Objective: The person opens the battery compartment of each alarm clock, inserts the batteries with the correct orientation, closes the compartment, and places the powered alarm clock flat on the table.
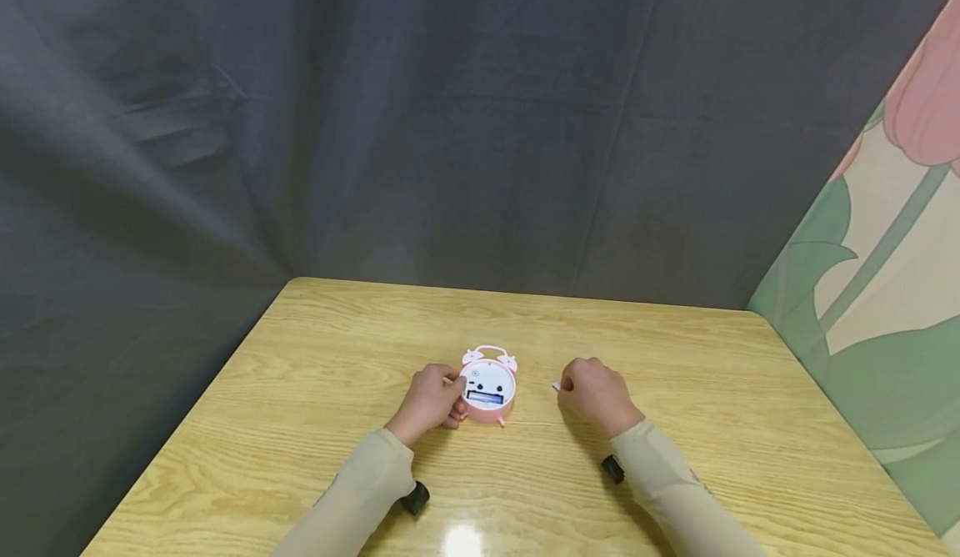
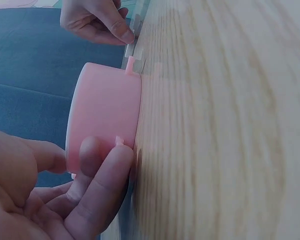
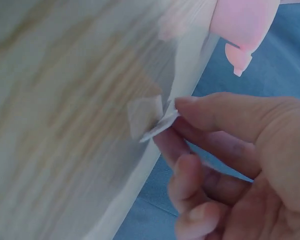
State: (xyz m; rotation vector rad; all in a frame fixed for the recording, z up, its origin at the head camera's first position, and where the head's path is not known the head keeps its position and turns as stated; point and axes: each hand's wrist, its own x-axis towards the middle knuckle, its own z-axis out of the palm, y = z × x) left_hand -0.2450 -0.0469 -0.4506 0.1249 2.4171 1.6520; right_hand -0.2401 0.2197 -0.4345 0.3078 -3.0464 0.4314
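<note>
A pink alarm clock (image 1: 497, 371) with a white back lies back side up on the table, its twin bells and handle pointing away from me. A blue battery (image 1: 485, 397) shows in its uncovered compartment. My left hand (image 1: 429, 398) grips the clock's left side, thumb near the top rim and fingers against the pink wall (image 2: 107, 105) by one of the feet. To the right of the clock, my right hand (image 1: 597, 394) pinches a small thin white piece, which looks like the battery cover (image 3: 162, 126), between thumb and fingertips close over the tabletop.
The wood-grain table (image 1: 360, 332) has a glossy surface with reflections. A dark curtain (image 1: 480, 123) hangs behind it and on the left. On the right is a panel with a flower pattern (image 1: 892, 290). Black devices (image 1: 415, 499) sit at both wrists.
</note>
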